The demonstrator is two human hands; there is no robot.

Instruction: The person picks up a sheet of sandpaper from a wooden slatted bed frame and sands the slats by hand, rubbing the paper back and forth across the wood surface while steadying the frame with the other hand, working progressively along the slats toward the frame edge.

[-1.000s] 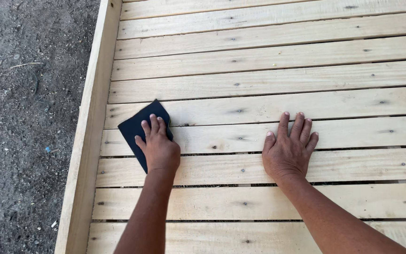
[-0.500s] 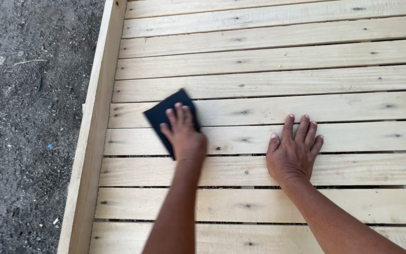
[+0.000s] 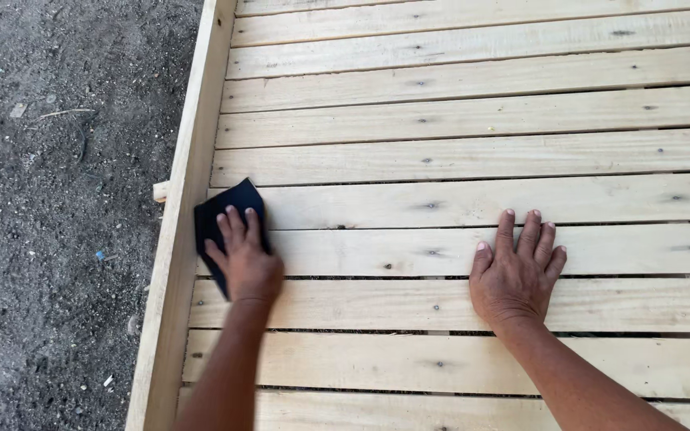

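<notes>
left grip [image 3: 243,255] flat on dark sanding sheet [image 3: 221,215] | right grip [image 3: 517,271] splayed on slats [image 3: 457,199]

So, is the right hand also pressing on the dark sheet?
No, the right hand lies flat on bare wooden slats, while only the left hand presses the dark sheet.

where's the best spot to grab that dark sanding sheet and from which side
Probably the far corner of the dark sanding sheet, reached from above and beyond it. The sheet lies flat on the pale wooden slats, and the left hand presses flat on its near part, so only the far and left edges stay bare. The right hand rests flat on the slats, apart from it.
</notes>
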